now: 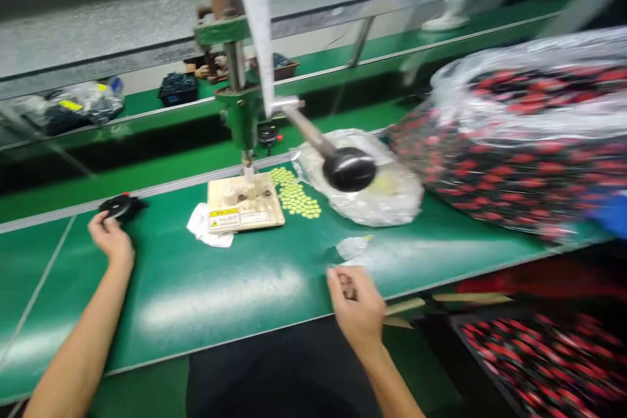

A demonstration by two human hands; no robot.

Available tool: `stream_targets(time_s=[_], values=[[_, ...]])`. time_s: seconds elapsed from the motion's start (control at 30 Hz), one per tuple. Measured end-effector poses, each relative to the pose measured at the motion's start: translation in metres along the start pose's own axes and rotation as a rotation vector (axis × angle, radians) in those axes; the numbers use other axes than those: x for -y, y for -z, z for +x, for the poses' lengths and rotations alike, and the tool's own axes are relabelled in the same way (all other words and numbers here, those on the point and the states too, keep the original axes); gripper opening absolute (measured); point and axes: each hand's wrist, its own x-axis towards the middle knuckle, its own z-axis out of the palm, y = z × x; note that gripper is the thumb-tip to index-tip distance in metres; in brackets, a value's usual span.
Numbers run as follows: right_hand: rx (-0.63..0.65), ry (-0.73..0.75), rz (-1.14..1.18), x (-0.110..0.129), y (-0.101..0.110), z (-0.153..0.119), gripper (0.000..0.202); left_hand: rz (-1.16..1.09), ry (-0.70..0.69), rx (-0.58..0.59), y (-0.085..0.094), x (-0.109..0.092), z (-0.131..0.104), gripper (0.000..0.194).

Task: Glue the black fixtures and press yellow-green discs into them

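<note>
At the left of the bench, my left hand (112, 241) has its fingertips closed on the near edge of a round black part (121, 207) with a small red tip. My right hand (356, 304) is curled near the front edge, with small dark pieces partly showing between thumb and fingers; blur hides what they are. Between the hands stands a green hand press (242, 117), its ram down over a pale base block (245, 204). The press lever ends in a black knob (349, 169). Small yellow discs (296, 194) lie spread beside the block.
A clear plastic bag (386, 199) lies right of the discs. A large bag of red and black parts (514, 157) bulges at the right, above a crate of similar parts (553, 359). White scraps lie on the green bench (206, 294). Black trays (177, 88) stand behind.
</note>
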Motion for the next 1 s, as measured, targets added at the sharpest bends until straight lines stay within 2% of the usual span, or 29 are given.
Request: stream_targets(time_s=[0.07,0.13,0.17,0.2,0.23,0.3,0.33,0.4,0.47,0.5,0.57,0.63,0.77,0.83,0.9,1.0], values=[[-0.120,-0.104,0.031,-0.011,0.005,-0.004,0.019,0.079,0.022,0.069,0.022,0.002,-0.035,0.044],[-0.211,-0.242,0.052,-0.023,0.008,-0.001,0.044,0.133,0.025,0.227,0.046,-0.006,-0.073,0.062],[-0.221,-0.291,0.057,-0.030,0.009,0.003,0.061,0.163,0.018,0.334,0.058,-0.015,-0.091,0.070],[-0.208,-0.320,0.053,-0.036,0.010,0.009,0.079,0.241,-0.009,0.508,0.070,-0.027,-0.109,0.077],[-0.184,-0.338,0.040,-0.042,0.010,0.015,0.095,0.330,-0.034,0.634,0.082,-0.041,-0.123,0.077],[-0.106,-0.353,-0.009,-0.050,0.012,0.029,0.108,0.467,-0.100,0.801,0.102,-0.069,-0.142,0.060],[-0.066,-0.363,-0.043,-0.052,0.013,0.035,0.104,0.489,-0.157,0.806,0.110,-0.081,-0.145,0.046],[0.006,-0.366,-0.111,-0.052,0.015,0.044,0.080,0.475,-0.310,0.704,0.121,-0.094,-0.143,0.025],[0.053,-0.331,-0.156,-0.047,0.015,0.046,0.056,0.435,-0.446,0.586,0.125,-0.094,-0.138,0.022],[0.066,-0.323,-0.146,-0.043,0.015,0.046,0.048,0.416,-0.479,0.576,0.124,-0.091,-0.137,0.023],[0.088,-0.358,-0.012,-0.032,0.013,0.041,0.040,0.379,-0.481,0.627,0.120,-0.084,-0.142,0.024],[0.112,-0.458,0.228,-0.018,0.011,0.034,0.040,0.371,-0.469,0.688,0.113,-0.082,-0.156,0.026],[0.188,-0.628,0.653,0.008,0.003,0.022,0.045,0.503,-0.500,0.779,0.104,-0.101,-0.184,0.039],[0.299,-0.661,0.811,0.019,-0.001,0.018,0.047,0.540,-0.502,0.820,0.103,-0.111,-0.185,0.049],[0.438,-0.677,0.925,0.029,-0.005,0.015,0.046,0.487,-0.525,0.853,0.104,-0.115,-0.179,0.055],[0.530,-0.707,1.031,0.042,-0.013,0.015,0.040,0.340,-0.574,0.950,0.104,-0.113,-0.170,0.048]])
